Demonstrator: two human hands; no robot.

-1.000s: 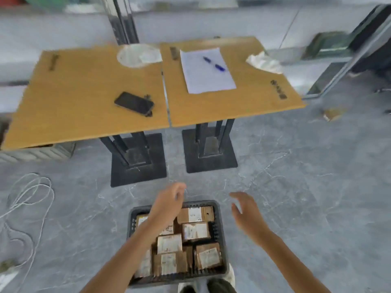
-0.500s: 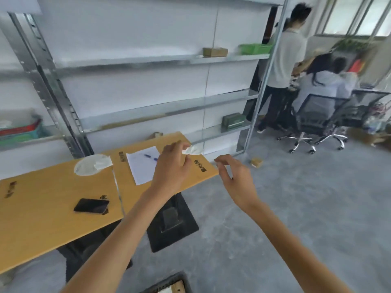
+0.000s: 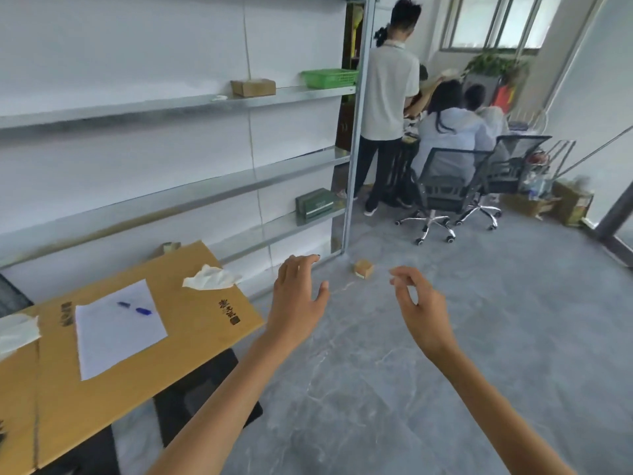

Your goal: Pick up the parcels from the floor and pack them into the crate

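Note:
A small brown parcel (image 3: pixel 363 268) lies on the grey floor near the foot of the metal shelf post. Both my arms reach forward toward it. My left hand (image 3: pixel 297 296) is open with fingers spread, holding nothing, to the left of the parcel and nearer me. My right hand (image 3: pixel 418 306) is empty too, fingers loosely curled and apart, to the right of the parcel. Neither hand touches it. The crate is out of view.
A wooden table (image 3: pixel 191 320) with paper, a blue pen and a crumpled tissue stands at my left. A metal shelving rack (image 3: pixel 356 132) runs along the wall. People and office chairs (image 3: pixel 442 190) are at the back right. Cardboard boxes (image 3: pixel 572 204) sit by the far wall.
My view lifted from the crate of parcels at my feet and turned right toward the room. Both hands rose and now stretch toward the parcel on the floor.

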